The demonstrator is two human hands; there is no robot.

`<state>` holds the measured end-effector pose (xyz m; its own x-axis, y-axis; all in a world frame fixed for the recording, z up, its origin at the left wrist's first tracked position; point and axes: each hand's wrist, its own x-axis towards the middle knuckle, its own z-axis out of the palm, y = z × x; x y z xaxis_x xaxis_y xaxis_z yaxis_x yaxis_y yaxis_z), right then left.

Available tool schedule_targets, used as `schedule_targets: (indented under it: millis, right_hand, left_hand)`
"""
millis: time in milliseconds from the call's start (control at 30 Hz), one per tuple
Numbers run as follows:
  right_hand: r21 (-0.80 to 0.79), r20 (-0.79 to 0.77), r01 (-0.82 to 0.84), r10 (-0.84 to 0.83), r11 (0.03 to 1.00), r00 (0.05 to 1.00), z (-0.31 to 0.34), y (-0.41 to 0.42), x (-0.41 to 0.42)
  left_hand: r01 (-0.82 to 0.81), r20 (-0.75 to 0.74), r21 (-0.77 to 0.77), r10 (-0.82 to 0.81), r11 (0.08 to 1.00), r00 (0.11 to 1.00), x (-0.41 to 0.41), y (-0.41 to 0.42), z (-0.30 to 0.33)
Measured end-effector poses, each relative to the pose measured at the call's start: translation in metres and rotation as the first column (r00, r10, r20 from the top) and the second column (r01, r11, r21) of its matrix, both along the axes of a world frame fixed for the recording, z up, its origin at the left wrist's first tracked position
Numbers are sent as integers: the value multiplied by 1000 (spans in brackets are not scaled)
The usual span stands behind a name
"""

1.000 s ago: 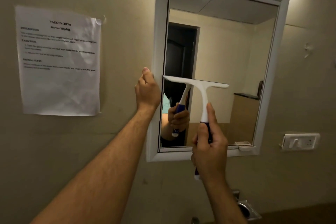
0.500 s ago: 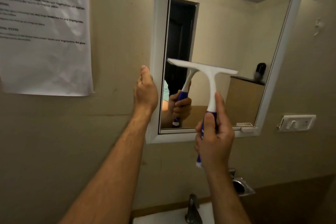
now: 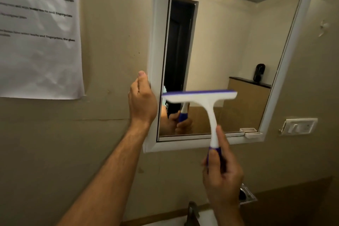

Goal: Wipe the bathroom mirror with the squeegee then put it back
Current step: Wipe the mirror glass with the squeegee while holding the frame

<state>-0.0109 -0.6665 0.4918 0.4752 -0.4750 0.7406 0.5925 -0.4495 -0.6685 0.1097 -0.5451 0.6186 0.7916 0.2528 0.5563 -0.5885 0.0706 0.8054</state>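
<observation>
A small bathroom, seen at the wall above the basin.

A white-framed mirror (image 3: 216, 57) is mounted on a plain beige wall (image 3: 113, 42), and a dark doorway, a ceiling and a low ledge carrying a dark dispenser are reflected in it. A metal tap (image 3: 192, 211) and the pale rim of a basin (image 3: 207, 218) are seen at the bottom edge, directly below the mirror. A white switch and socket plate (image 3: 299, 125) is fixed to the wall to the right of the frame, and a steel wall fitting (image 3: 247, 195) is set lower down. A printed sheet (image 3: 38, 33) headed with words about mirror wiping is taped to the left.
</observation>
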Motion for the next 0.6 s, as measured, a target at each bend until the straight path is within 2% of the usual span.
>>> schedule_targets:
  millis: [167,267,433,600]
  right_hand:
    - [-45,45,39,-37,998,998,31,-6,11]
    - [-48,30,40,-38,998,999,4,1,6]
    - [-35,-81,18,-21,999,997,-54,5,-9]
    - [7,-47,25,-25,1000,999,-39,3,-11]
  left_hand:
    - [-17,-13,38,18,999,1000,-2,0,1]
    - [-4,-8,21,4,1000,1000,2,0,-2]
    - [1,-41,-3,-1,1000,999,-3,1,-1]
    - [-21,-60,32,23,999,998,-2,2,-1]
